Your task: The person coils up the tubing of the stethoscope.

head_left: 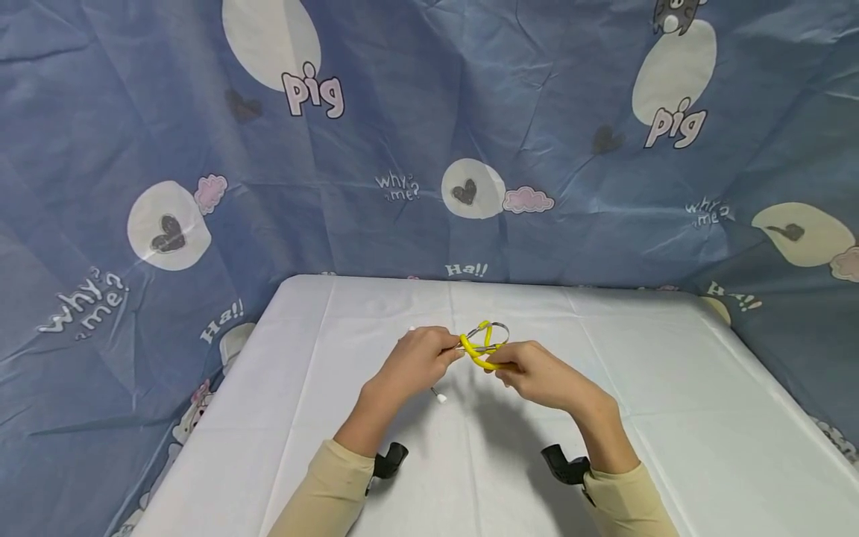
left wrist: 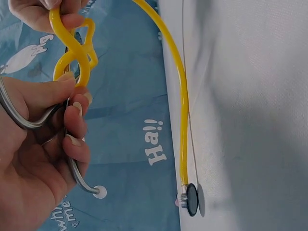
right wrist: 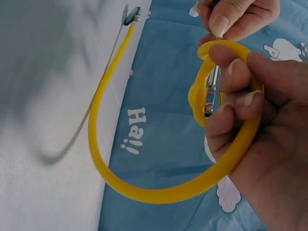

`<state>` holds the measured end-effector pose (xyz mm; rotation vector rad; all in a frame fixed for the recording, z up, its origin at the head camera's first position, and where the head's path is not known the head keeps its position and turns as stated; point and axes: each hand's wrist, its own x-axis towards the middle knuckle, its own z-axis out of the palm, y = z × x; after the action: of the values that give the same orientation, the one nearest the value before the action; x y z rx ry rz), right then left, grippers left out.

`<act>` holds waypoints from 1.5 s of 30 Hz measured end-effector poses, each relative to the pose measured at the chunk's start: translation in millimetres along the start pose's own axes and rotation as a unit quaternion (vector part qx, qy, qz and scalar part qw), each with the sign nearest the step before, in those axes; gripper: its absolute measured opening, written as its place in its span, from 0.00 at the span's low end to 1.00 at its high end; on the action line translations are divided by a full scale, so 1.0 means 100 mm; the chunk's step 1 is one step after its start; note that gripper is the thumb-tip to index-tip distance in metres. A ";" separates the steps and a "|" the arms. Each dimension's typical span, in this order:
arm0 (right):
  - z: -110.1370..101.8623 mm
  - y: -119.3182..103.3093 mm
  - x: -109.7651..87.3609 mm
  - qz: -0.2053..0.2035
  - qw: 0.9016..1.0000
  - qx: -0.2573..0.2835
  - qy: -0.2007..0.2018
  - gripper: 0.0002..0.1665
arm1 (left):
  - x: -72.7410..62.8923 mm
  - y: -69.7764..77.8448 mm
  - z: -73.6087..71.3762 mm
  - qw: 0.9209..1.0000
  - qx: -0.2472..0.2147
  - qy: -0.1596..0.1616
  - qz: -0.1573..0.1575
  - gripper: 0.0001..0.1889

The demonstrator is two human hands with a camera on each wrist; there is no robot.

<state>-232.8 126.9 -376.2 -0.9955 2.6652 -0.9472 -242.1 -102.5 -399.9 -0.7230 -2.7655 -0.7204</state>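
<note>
Blue printed cloth (head_left: 376,112) hangs behind a table (head_left: 376,477) covered in white, and over it a person works with both hands close together at chest reach. Starting at the fingertips, the left hand (head_left: 424,356) pinches the metal ear tubes (left wrist: 78,178) of a stethoscope (right wrist: 93,125) between thumb and bent fingers, right beside the spot where its yellow tubing (left wrist: 183,101) loops and crosses over itself. Opposite, the right hand (head_left: 540,373) has its fingers curled round that tubing, thumb closing against them; from where I stand I cannot tell whether the crossing is a true knot or only a fold. Beyond the left fingers a white ear tip (head_left: 441,398) pokes out below the hand. The stethoscope is held up between the two hands, above the table's middle, while the rest of its tubing sweeps away in a wide arc to the dark chest piece (left wrist: 192,199), close by its own shadow on the white cover; whether it touches there I cannot tell. Tubing this springy could, I think, jump out of the right fingers if they loosen, and the loop would open. Pulling hard might kink it at the crossing, and a twist of the slick metal could roll it from the left pinch.
</note>
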 end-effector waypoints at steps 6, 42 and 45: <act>-0.02 -0.01 -0.02 -0.016 0.998 -0.019 0.052 0.13 | -0.02 0.01 0.01 0.999 -0.007 -0.029 0.021 0.07; -0.23 0.37 -0.12 -0.061 0.951 0.297 0.058 0.04 | -0.08 0.35 -0.12 0.954 -0.194 -0.106 0.202 0.09; -0.21 0.39 -0.12 -0.072 0.942 0.324 0.053 0.04 | -0.09 0.36 -0.13 0.951 -0.206 -0.099 0.210 0.09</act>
<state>-251.6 168.0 -383.6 -0.9899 2.1015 -1.7891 -215.3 -85.5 -377.0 -1.4824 -2.4992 -1.1892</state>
